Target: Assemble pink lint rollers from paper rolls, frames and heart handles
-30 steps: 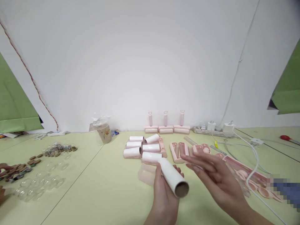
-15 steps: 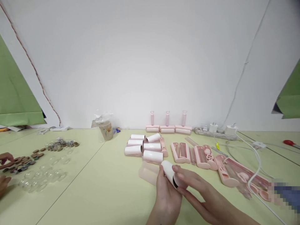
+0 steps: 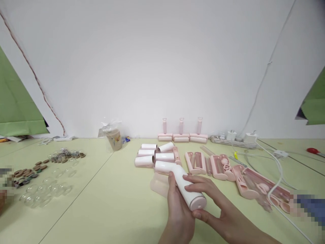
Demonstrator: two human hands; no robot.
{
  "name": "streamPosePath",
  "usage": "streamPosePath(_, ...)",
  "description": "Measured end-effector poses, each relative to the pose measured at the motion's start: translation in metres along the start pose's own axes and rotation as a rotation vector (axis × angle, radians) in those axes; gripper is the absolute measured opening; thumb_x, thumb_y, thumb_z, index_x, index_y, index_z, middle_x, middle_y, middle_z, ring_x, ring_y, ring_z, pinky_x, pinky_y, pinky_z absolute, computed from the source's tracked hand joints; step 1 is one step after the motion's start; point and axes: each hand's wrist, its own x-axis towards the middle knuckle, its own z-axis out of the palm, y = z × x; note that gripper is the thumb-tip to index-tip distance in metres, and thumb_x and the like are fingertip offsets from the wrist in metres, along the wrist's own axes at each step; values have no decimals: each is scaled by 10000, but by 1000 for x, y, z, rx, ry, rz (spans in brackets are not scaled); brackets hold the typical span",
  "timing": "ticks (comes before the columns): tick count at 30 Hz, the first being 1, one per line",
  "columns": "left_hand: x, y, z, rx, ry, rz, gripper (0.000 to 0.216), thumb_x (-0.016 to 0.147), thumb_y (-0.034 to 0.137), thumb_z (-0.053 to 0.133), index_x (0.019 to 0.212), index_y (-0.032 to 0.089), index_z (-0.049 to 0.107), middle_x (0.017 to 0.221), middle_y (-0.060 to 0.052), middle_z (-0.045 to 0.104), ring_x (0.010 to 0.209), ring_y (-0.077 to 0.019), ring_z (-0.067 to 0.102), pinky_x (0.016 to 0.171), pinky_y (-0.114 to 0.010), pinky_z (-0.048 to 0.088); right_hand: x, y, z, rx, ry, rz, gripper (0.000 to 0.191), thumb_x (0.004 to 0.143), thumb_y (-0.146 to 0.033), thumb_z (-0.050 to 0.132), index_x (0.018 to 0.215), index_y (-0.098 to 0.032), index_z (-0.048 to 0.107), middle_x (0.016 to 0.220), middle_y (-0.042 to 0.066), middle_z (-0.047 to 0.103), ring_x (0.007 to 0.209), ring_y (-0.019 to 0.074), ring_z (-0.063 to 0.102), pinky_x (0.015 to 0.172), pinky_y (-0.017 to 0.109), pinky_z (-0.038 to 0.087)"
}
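Note:
A white lint roller refill roll [image 3: 181,183] lies slantwise in my left hand [image 3: 179,213], whose fingers close around it from below and the left. My right hand [image 3: 215,206] grips the same roll, with fingers on its top side and the thumb by the near end. A pink round end cap [image 3: 199,202] sits at that near end, with a thin dark line around its edge. Just beyond my hands several more white rolls [image 3: 165,157] lie in two rows. Beside my left hand is a pale pink translucent cover [image 3: 158,184], partly hidden.
Pink roller housings [image 3: 218,167] and handle parts lie to the right, under a white cable [image 3: 276,162]. Assembled pink lint rollers [image 3: 181,137] stand by the wall near a power strip [image 3: 233,142]. A bagged cup [image 3: 114,139], clear domes [image 3: 45,191] and a person's blurred hand [image 3: 3,196] are left.
The roll has tipped so its near end shows a pink cap where a dark opening was. My right hand has shifted down along it. The other person's hands have drawn left.

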Motion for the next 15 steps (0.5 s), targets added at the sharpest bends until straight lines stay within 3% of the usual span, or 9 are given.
streamPosePath(6, 5, 14, 4, 111, -86, -1, 437, 767, 448, 529, 1065, 129, 550, 919, -92, 641, 747, -209, 625, 613, -279, 483, 7, 6, 2, -204, -14, -191, 332, 828, -271, 528, 1158, -289, 505, 1275, 50, 495, 1180, 225, 416, 986, 420, 333)
streamPosePath(9, 7, 16, 7, 89, 25, -38, 421, 745, 471, 541, 988, 127, 559, 807, -73, 641, 657, -189, 623, 574, -277, 491, 5, -1, 6, -301, -62, -246, 478, 843, -171, 460, 1294, -303, 368, 1336, 28, 429, 1221, 208, 364, 1045, 442, 208)
streamPosePath(12, 14, 18, 7, 55, 68, -18, 368, 725, 493, 563, 834, 142, 546, 651, -15, 587, 525, -128, 577, 493, -226, 476, 6, -9, 2, -238, -136, -208, 626, 824, -189, 459, 1379, -263, 179, 1400, 51, 322, 1273, 219, 272, 1050, 448, 180)
streamPosePath(15, 23, 28, 2, 6, -45, -14, 301, 809, 457, 466, 819, 157, 499, 602, 20, 532, 408, -59, 478, 390, -158, 411, 20, 4, -16, -153, -49, -24, 639, 825, -346, 475, 1372, -237, 164, 1396, 80, 316, 1254, 226, 307, 998, 401, 313)
